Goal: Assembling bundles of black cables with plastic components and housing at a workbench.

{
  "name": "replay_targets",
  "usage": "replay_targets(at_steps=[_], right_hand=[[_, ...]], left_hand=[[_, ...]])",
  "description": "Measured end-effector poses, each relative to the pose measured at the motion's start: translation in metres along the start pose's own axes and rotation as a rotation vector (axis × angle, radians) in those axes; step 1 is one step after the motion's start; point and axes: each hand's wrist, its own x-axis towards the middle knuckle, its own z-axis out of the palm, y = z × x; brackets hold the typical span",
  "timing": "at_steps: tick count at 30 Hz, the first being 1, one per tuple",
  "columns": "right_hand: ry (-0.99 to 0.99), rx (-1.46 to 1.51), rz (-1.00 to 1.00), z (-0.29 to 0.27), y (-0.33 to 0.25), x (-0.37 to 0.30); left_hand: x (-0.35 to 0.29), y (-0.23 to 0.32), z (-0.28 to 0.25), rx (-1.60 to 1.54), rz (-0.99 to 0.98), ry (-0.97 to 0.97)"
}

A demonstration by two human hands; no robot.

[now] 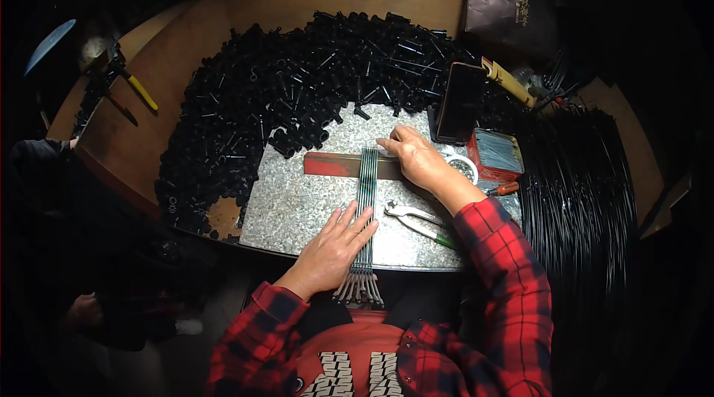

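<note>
Both hands (332, 251) — at thin strands (368, 183)

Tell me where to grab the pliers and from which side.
Grip the pliers around both handles, probably best with the right hand coming from the right: the head points left toward the rods, and the handles extend rightward.

Speckled grey slab (286, 207) — reddish bar (326, 164), metal pincers (409, 212), black parts (299, 137) toward far edge

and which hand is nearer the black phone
Right. The right hand is just below and left of the black phone in the picture; the left hand is farther down and left, on the thin rods.
</note>
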Motion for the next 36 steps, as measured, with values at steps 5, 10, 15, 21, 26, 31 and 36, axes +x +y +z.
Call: replay_targets(at_steps=[5,10,15,21,26,31,36], right_hand=[[0.206,0.314,0.087,-0.021,0.012,-0.017],[0.312,-0.09,0.283,-0.074,0.052,-0.055],[-0.017,-0.352,0.454,-0.092,0.108,-0.111],[0.006,-0.342,0.464,-0.089,0.1,-0.118],[0.181,-0.296,0.454,-0.1,0.085,-0.124],[0.276,-0.059,0.424,-0.121,0.019,-0.099],[0.198,0.261,0.132,-0.146,-0.093,-0.089]], left_hand=[[-0.001,-0.003,0.004,-0.019,0.005,0.018],[-0.007,-0.006,0.004,-0.016,-0.006,-0.002],[-0.006,-0.009,0.008,0.046,0.029,0.032],[-0.006,-0.003,-0.004,-0.072,0.014,0.005],[-0.004,0.01,-0.043,-0.362,0.012,0.075],[0.005,0.037,-0.1,-1.066,0.13,0.122],[0.013,0.05,-0.108,-1.012,0.277,0.266]])
